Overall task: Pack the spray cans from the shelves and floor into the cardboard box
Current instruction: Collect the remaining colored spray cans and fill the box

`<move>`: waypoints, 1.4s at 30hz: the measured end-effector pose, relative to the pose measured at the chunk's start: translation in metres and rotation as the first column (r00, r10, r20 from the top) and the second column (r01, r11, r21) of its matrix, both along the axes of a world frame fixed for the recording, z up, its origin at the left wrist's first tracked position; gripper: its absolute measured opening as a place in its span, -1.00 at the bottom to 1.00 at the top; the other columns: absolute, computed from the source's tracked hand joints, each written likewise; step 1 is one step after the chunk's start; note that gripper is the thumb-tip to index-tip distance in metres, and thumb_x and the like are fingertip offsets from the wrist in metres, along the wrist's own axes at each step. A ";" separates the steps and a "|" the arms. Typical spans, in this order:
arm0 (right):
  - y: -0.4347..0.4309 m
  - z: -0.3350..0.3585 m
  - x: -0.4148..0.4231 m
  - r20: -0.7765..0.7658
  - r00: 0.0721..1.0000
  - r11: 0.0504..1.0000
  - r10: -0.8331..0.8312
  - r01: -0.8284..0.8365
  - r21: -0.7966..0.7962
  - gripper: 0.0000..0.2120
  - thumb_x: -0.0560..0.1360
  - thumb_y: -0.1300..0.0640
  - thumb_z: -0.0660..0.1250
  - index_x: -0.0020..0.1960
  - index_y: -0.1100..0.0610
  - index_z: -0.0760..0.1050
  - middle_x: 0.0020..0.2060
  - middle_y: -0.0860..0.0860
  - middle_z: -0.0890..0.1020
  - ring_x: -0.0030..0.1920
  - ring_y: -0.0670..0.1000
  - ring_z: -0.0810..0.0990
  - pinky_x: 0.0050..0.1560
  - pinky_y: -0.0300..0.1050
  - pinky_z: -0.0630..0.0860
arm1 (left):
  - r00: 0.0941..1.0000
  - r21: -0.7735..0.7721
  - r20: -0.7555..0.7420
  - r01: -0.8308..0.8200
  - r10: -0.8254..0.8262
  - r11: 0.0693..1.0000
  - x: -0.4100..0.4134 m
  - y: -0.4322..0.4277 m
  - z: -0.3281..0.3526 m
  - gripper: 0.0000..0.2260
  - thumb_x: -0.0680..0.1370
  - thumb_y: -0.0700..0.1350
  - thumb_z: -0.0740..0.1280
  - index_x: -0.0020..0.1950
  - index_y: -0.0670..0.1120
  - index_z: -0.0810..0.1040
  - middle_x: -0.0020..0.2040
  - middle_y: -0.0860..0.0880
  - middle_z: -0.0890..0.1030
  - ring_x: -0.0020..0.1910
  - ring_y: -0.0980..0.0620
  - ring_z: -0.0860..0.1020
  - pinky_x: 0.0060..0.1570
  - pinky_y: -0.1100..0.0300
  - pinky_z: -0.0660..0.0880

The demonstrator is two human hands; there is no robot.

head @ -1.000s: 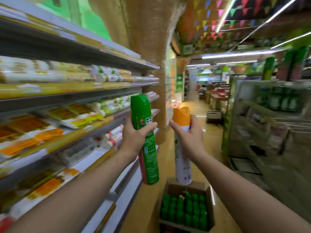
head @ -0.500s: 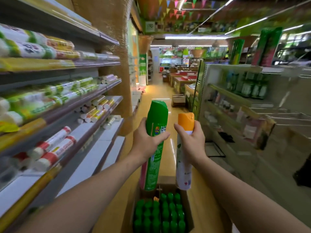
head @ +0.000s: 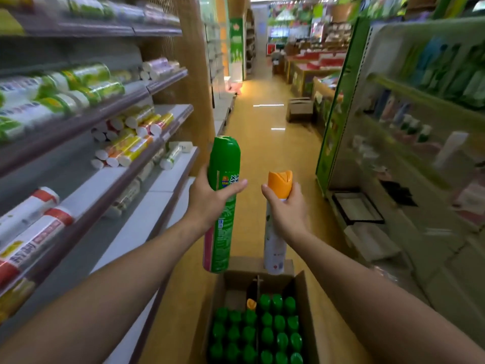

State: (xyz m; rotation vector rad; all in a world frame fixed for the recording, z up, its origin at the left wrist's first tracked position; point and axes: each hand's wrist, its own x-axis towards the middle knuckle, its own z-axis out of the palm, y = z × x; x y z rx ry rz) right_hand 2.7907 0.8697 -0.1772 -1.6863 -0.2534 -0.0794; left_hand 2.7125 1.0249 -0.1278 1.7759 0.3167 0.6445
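A tall green metal spray can (head: 221, 206) is gripped upright by the left hand (head: 210, 203); a white spray can w/ orange cap (head: 275, 227) is clamped in the right hand (head: 287, 214). Both are held above the open brown cardboard box (head: 305, 306), approx. filled w/ green-capped cans (head: 267, 334).

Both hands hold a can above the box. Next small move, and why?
Probably lower the green can in the left hand into the bare far-left corner of the cardboard box. The caps already packed fill the near rows, and only the far end shows gaps. The white can in the right hand can follow.
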 end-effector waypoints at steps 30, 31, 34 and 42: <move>0.190 -0.482 0.142 -0.564 0.783 0.930 -0.263 0.051 -0.364 -0.51 0.34 0.01 0.59 0.14 -0.10 0.42 0.03 -0.07 0.61 0.08 -0.01 0.55 0.05 -0.05 0.51 | 0.674 -0.188 -0.541 0.485 -0.502 0.854 0.363 0.094 -0.467 -0.46 0.15 0.10 0.66 0.04 0.14 0.51 -0.01 0.07 0.68 0.04 0.04 0.64 0.14 -0.05 0.58; 0.191 -0.502 0.140 -0.567 0.786 0.937 -0.247 0.045 -0.346 -0.50 0.33 0.07 0.59 0.16 -0.10 0.43 0.05 -0.07 0.60 0.09 -0.05 0.54 0.06 -0.17 0.49 | 0.668 -0.176 -0.549 0.494 -0.501 0.852 0.362 0.090 -0.491 -0.46 0.15 0.10 0.66 0.02 0.16 0.50 0.00 0.10 0.67 0.06 0.04 0.63 0.15 -0.03 0.58; 0.193 -0.559 0.134 -0.565 0.788 0.929 -0.244 0.023 -0.369 -0.46 0.33 0.16 0.58 0.26 0.03 0.50 0.16 -0.05 0.49 0.08 -0.20 0.40 0.05 -0.51 0.29 | 0.630 -0.176 -0.557 0.547 -0.541 0.818 0.359 0.074 -0.555 -0.42 0.20 -0.05 0.70 0.08 0.08 0.47 0.01 0.11 0.62 0.09 0.06 0.59 0.14 0.15 0.55; 0.189 -0.665 0.116 -0.618 0.780 0.903 -0.099 -0.190 -0.386 -0.49 0.39 0.19 0.50 0.23 -0.12 0.39 0.17 -0.10 0.50 0.20 -0.04 0.51 0.17 0.06 0.53 | 0.445 -0.135 -0.633 0.742 -0.633 0.656 0.350 0.031 -0.666 -0.35 0.21 0.05 0.69 0.24 0.01 0.54 0.14 0.07 0.63 0.16 0.07 0.57 0.23 0.04 0.53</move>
